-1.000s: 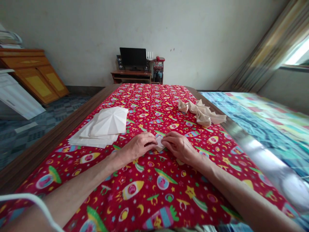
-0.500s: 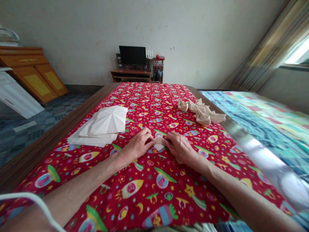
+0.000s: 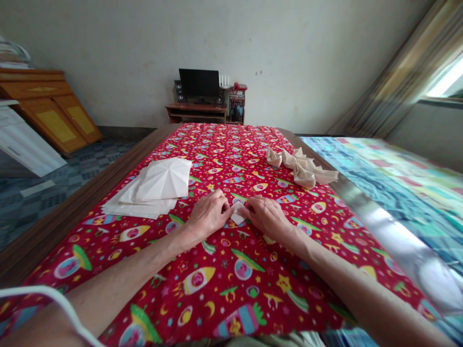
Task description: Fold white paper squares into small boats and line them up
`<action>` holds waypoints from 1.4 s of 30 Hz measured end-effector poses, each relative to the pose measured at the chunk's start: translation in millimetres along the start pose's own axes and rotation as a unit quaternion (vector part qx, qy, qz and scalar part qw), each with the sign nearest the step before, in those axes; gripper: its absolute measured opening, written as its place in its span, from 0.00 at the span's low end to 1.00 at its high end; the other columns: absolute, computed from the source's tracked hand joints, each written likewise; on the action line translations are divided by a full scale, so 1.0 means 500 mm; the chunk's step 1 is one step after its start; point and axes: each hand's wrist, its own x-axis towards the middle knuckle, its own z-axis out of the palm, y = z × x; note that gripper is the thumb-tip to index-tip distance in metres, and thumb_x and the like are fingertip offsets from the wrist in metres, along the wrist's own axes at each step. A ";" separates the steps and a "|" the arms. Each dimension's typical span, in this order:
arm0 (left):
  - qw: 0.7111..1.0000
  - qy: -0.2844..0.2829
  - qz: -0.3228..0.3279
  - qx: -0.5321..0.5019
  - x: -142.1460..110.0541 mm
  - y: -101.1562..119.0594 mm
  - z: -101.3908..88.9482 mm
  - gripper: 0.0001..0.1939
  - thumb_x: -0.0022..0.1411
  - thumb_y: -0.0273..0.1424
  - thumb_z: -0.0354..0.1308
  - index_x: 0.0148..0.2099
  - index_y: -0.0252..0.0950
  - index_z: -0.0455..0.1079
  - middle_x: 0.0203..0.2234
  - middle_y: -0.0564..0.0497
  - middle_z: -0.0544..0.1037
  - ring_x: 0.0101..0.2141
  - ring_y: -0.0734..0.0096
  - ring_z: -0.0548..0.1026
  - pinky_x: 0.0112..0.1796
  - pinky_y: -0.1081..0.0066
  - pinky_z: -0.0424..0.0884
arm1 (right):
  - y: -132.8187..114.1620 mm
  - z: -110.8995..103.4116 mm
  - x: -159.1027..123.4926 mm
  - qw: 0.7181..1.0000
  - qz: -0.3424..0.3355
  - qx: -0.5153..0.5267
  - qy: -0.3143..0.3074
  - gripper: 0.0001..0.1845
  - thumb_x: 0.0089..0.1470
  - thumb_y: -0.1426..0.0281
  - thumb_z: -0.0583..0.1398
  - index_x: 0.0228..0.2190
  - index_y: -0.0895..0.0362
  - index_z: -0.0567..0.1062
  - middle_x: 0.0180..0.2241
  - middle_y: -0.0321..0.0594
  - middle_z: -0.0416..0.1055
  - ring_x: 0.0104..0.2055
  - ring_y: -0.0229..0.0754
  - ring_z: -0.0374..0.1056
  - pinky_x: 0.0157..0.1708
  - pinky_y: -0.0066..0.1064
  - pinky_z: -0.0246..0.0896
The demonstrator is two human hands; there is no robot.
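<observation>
On the red-clothed desk [image 3: 103, 185], right of the paper stack [image 3: 162, 180], left hand [image 3: 208, 214] and right hand [image 3: 267, 216] pinched the folded paper [image 3: 238, 217] between closed fingers [image 3: 226, 214], the left's newly curled tighter, apparently working a crease.

1. A red rectangular printed cloth [image 3: 217, 144] is lying on a brown wooden table [image 3: 90, 197].
2. On it, a small folded white paper [image 3: 238, 215] is lying between the left hand [image 3: 210, 212] and right hand [image 3: 268, 215].
3. Square white creased paper sheets [image 3: 164, 180] are lying stacked to the left.
4. Pointed beige folded-paper pieces [image 3: 304, 173] are clustering to the right, farther ahead.
5. Beyond the table, a flat black monitor [image 3: 198, 83] is standing on a brown wooden desk [image 3: 195, 107].
</observation>
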 end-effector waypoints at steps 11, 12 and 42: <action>0.998 0.007 0.042 -0.036 0.000 -0.033 0.011 0.08 0.61 0.35 0.57 0.32 0.36 0.66 0.30 0.53 0.68 0.31 0.71 0.70 0.33 0.71 0.65 | 0.019 -0.010 0.020 0.995 0.007 0.080 -0.060 0.12 0.55 0.59 0.59 0.27 0.54 0.72 0.22 0.34 0.68 0.23 0.34 0.60 0.23 0.27 0.42; 0.998 0.008 0.043 -0.038 -0.001 -0.038 0.013 0.08 0.61 0.35 0.57 0.32 0.36 0.66 0.30 0.52 0.68 0.32 0.70 0.70 0.33 0.71 0.65 | 0.019 -0.012 0.019 0.994 0.011 0.085 -0.063 0.11 0.54 0.60 0.59 0.28 0.54 0.73 0.23 0.34 0.68 0.24 0.35 0.61 0.23 0.26 0.43; 0.977 0.075 0.185 0.075 0.032 -0.009 -0.025 0.07 0.66 0.27 0.49 0.35 0.35 0.66 0.31 0.49 0.71 0.35 0.66 0.70 0.38 0.68 0.66 | 0.009 -0.006 0.022 0.962 -0.068 0.197 0.178 0.14 0.57 0.65 0.57 0.44 0.56 0.70 0.39 0.44 0.71 0.40 0.42 0.66 0.39 0.30 0.60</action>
